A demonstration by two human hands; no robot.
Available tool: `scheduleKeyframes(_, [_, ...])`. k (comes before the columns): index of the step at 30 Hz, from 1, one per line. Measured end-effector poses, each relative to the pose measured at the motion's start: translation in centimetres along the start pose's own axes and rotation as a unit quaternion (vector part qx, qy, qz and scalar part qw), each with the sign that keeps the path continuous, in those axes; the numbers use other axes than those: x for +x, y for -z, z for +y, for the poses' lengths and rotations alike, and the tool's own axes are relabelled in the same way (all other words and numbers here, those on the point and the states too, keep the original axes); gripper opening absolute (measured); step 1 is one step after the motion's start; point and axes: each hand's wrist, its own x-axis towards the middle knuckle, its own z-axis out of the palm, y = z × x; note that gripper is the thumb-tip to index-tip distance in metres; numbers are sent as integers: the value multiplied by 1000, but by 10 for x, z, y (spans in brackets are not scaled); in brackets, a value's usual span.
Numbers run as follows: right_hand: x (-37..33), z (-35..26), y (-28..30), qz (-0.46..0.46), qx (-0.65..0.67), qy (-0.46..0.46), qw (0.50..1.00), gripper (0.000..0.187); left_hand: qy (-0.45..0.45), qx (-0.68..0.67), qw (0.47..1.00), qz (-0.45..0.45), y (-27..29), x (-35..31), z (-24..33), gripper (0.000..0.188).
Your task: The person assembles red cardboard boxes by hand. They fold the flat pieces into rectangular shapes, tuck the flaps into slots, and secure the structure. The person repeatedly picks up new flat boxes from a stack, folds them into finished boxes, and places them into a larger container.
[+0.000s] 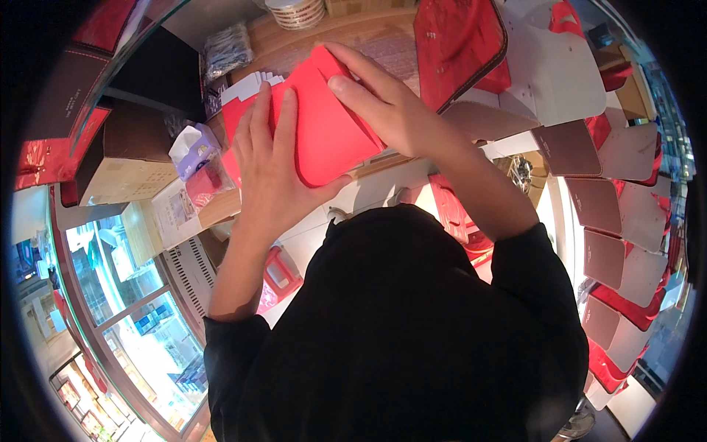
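Note:
A flat red folded card (331, 140) is tilted between my hands over the wooden table. My right hand (387, 107) grips its upper right edge, with the thumb bent over the front and the fingers along the far side. Long fingers of my left hand (269, 166) lie across its left part, and the thumb reaches along the lower edge. More red card shows under and left of my left fingers. White stepped card edges (252, 86) stick out just beyond them. The underside of the red card is hidden.
A purple tissue box (193, 151) stands at the left beside a brown carton (136, 147). Clear plastic packets (227, 51) and stacked bowls (294, 12) sit at the table's far side. Red and white open boxes (549, 70) line the right. A red stool (280, 276) is below.

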Motion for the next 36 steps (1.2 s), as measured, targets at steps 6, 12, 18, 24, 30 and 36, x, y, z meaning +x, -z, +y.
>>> scheduleKeyframes(6, [8, 3, 2, 8, 152, -73, 986, 33, -11, -4, 1000, -10, -5, 1, 2, 111])
scheduleKeyframes(12, [10, 7, 0, 27, 157, -51, 986, 31, -17, 3, 1000, -18, -7, 4, 3, 112])
scheduleKeyframes(18, [3, 9, -3, 12, -18, 29, 999, 52, -12, 5, 1000, -3, -10, 4, 3, 110])
scheduleKeyframes(24, [-16, -8, -2, -26, -88, 24, 995, 69, 40, 7, 998, 42, -23, 0, -6, 110])
scheduleKeyframes(30, [-11, 0, 20, -75, 1, 60, 995, 59, 50, -171, 983, 46, -5, 8, -21, 88])
scheduleKeyframes(36, [-2, 1, 27, -79, 96, 107, 986, 47, 40, -476, 877, 55, 1, 27, -39, 43])
